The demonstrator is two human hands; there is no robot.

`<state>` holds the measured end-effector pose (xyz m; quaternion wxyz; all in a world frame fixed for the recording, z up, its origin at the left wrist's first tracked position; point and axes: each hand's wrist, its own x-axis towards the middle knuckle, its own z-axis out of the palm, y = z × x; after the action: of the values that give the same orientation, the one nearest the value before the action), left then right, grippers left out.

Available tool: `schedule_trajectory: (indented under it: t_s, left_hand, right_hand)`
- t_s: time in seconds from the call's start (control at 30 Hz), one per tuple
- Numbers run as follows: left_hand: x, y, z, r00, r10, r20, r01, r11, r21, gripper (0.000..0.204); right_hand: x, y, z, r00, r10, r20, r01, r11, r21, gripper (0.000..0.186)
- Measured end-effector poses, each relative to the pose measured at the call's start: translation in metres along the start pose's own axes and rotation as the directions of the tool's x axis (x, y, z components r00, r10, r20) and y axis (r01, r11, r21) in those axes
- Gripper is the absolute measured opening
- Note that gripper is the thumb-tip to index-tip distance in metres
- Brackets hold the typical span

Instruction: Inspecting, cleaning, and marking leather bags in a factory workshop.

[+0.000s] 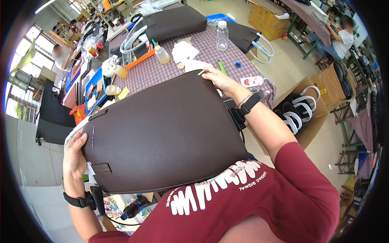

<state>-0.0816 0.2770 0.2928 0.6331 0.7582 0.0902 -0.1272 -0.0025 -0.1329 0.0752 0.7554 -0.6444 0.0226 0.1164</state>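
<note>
A large dark brown leather bag (166,129) lies flat across the middle of the view, against my body. My left hand (75,156) is closed on its left end, beside a stitched tab and a pale grey-white strap (73,131) that runs along that end. My right hand (219,83) holds the far right corner, fingers bent over the edge near a small yellow strip. Just beyond that hand are a green pen-like item (221,66), white paper pieces and a printed card on the checked table cloth (142,81).
Two other dark bags (174,22), glue bottles (162,55), a clear jar (222,38), an orange tray and a blue tray (93,91) stand on the table. Right are cartons of bags (304,83) and a seated person (340,40); another person works at upper left.
</note>
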Motion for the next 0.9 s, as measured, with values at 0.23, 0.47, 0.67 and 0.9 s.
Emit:
schedule_trajectory:
  t_s: [0.23, 0.47, 0.67, 0.9]
  left_hand:
    - [0.026, -0.009, -0.011, 0.996, -0.080, 0.042, 0.076, 0.994, 0.080, 0.037]
    - [0.072, 0.024, -0.024, 0.996, 0.033, 0.079, -0.053, 0.962, 0.268, 0.041]
    - [0.100, 0.065, -0.018, 0.995, 0.093, 0.023, -0.092, 0.864, 0.496, 0.048]
    - [0.134, 0.042, -0.042, 0.988, -0.016, -0.153, 0.111, 0.763, 0.636, 0.046]
  right_hand:
    - [0.008, 0.028, 0.009, 0.996, 0.088, -0.015, -0.087, 0.995, 0.057, 0.038]
    - [0.032, 0.068, 0.023, 0.994, 0.106, -0.016, -0.099, 0.968, 0.230, 0.043]
    - [0.026, 0.087, 0.050, 0.984, 0.132, 0.117, -0.161, 0.942, 0.294, 0.043]
    - [0.030, 0.060, 0.030, 0.994, -0.097, -0.045, 0.102, 0.986, 0.128, 0.046]
